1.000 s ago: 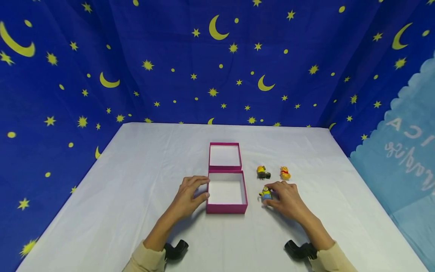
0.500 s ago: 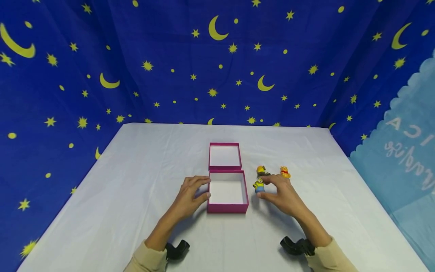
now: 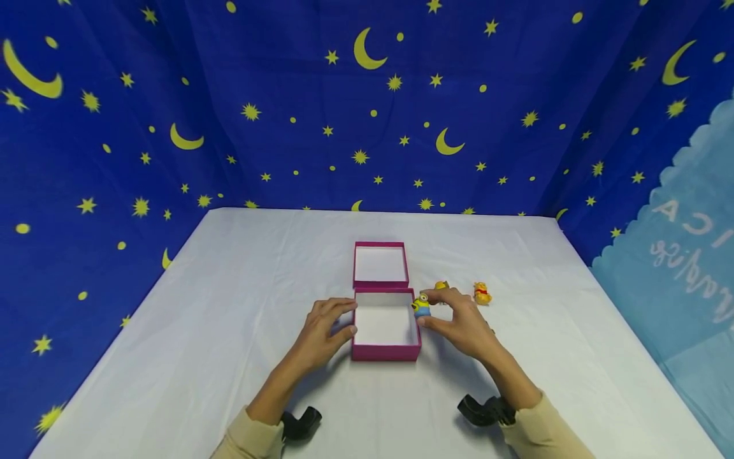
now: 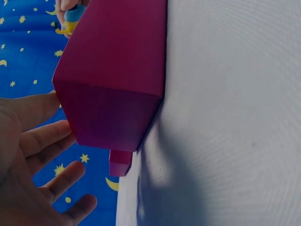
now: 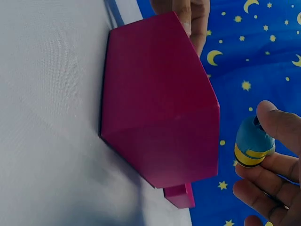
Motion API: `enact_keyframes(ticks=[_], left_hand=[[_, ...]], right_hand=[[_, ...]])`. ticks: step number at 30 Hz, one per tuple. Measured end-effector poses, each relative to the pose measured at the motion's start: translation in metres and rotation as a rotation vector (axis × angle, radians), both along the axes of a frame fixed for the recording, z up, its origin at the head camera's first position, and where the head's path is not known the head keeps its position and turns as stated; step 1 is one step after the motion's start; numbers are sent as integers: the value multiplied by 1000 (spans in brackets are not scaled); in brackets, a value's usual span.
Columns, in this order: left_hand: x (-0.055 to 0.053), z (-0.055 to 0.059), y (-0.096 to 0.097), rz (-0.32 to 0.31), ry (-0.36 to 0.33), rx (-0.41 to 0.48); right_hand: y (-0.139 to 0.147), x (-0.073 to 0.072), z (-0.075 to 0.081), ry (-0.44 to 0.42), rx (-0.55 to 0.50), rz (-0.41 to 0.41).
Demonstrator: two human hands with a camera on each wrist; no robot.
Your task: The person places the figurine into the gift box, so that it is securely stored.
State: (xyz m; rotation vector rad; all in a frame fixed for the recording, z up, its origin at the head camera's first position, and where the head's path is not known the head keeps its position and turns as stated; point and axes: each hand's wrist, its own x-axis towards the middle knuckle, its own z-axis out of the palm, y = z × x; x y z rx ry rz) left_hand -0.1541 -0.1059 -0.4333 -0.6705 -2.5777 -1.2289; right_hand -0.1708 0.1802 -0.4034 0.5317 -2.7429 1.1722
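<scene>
My right hand (image 3: 461,324) pinches a small yellow-and-blue Minion figurine (image 3: 421,306) between thumb and fingers, over the right rim of a magenta box (image 3: 385,353). In the right wrist view the Minion's blue lower body (image 5: 251,134) shows beside the thumb, apart from the box (image 5: 160,94). The box lies open with a white interior. My left hand (image 3: 321,333) touches its left rim with fingertips and thumb, the fingers loosely spread in the left wrist view. Another yellow Minion figurine (image 3: 440,285) is partly hidden behind my right hand.
The shallow magenta lid (image 3: 381,284), inside up, lies just behind the box. A Winnie-the-Pooh figurine (image 3: 482,294) rests on the white-covered table (image 3: 275,274), right of the other Minion. A blue star-and-moon cloth (image 3: 298,83) hangs behind.
My right hand has lifted the Minion figurine and carried it left, from beside the box to its right rim. My left hand stays at the left rim.
</scene>
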Motion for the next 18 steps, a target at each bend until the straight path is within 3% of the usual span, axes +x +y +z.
enact_keyframes(ticks=[9,18], left_hand=[[0,1,0,-10,-17,1],[1,3,0,-1,-29,-13]], right_hand=[[-12,-3,2,14,-10,24],[-24,-5,5,-24,-27,32]])
